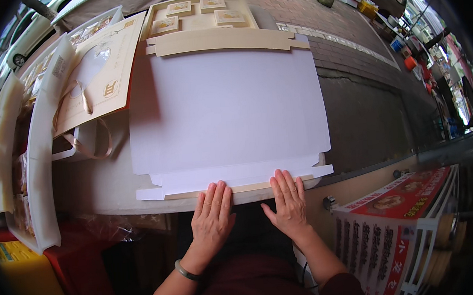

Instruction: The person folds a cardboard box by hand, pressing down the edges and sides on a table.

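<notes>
A large flat cardboard box blank (pixel 228 104) lies in front of me, its white inner side up. Its far flap (pixel 218 41) is folded over and shows a cream outer face. Along the near edge runs a creased white flap with small tabs at both ends. My left hand (pixel 212 212) lies flat with its fingertips on that near flap, left of the middle. My right hand (pixel 288 201) rests likewise further right, its fingers straight and the thumb held apart. Neither hand grips anything. A bangle circles my left wrist.
Left stand white plastic crates (pixel 46 133) of packaged goods and a cream gift box (pixel 100 75) with a ribbon. Behind the blank is a cream tray (pixel 199 21) holding several small boxes. A red printed sign (pixel 394 207) is at the lower right, a yellow crate (pixel 29 282) lower left.
</notes>
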A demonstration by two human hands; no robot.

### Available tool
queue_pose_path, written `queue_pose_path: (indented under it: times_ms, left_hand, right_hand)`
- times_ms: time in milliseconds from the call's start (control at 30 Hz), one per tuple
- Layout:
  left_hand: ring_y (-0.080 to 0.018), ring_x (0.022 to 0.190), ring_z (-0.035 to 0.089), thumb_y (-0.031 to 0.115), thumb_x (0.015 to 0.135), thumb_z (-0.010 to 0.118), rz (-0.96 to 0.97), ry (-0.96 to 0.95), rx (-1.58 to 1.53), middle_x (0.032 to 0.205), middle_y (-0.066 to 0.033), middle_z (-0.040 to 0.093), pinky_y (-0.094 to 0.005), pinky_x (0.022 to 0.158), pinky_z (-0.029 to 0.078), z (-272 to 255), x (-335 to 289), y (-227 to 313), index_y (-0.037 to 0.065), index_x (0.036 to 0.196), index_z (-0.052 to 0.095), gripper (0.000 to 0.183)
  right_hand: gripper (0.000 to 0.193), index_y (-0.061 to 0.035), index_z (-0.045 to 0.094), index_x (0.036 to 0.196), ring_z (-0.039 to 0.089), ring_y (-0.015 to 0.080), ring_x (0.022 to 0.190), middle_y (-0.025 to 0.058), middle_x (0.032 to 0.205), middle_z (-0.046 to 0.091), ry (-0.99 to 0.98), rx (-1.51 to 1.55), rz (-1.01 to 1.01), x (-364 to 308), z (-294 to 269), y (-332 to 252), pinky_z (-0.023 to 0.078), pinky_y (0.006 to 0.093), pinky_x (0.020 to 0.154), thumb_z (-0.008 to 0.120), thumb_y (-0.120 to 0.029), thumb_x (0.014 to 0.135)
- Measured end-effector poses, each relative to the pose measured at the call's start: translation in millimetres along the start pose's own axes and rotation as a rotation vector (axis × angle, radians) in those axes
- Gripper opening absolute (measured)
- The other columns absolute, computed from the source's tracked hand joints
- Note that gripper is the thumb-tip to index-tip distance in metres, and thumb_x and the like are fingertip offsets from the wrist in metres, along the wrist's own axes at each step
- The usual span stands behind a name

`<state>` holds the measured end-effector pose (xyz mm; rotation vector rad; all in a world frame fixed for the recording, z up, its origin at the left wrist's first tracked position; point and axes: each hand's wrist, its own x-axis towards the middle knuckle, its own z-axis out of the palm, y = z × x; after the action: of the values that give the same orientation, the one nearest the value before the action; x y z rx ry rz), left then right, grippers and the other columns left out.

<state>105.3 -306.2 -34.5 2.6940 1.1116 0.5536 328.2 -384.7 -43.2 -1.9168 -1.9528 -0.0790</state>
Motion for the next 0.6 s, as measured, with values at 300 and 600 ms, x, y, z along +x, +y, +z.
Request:
queue_pose_path:
  times_ms: [300,600]
  left_hand:
    - [-0.0407,0.149,0.037,0.018,0.072,0.085,-0.22,0.044,0.265,0.158,-0.0257,0.04,-0.0581,0.122,0.024,-24.8,-35.4,-58.7,0.007,0.152,0.046,0.09]
    - [-0.0491,0.153,0.022,0.032,0.072,0.086,-0.167,0.044,0.164,0.161,-0.0321,0.028,-0.0649,0.122,0.014,-9.6,-13.7,-27.9,-0.003,0.154,0.037,0.101]
  right_hand:
    - [0.097,-0.002,0.04,0.153,0.036,0.0359,0.15,0.0199,0.161,0.038,-0.017,-0.159,0.108,-20.3,-20.2,34.4,0.022,0.0665,0.119,0.088,-0.017,0.07]
    - [0.085,-0.0112,0.047,0.151,0.028,0.0447,0.151,0.0207,0.162,0.033,-0.04,-0.19,0.163,-4.1,-26.2,1.4,0.017,0.0709,0.117,0.086,-0.021,0.076]
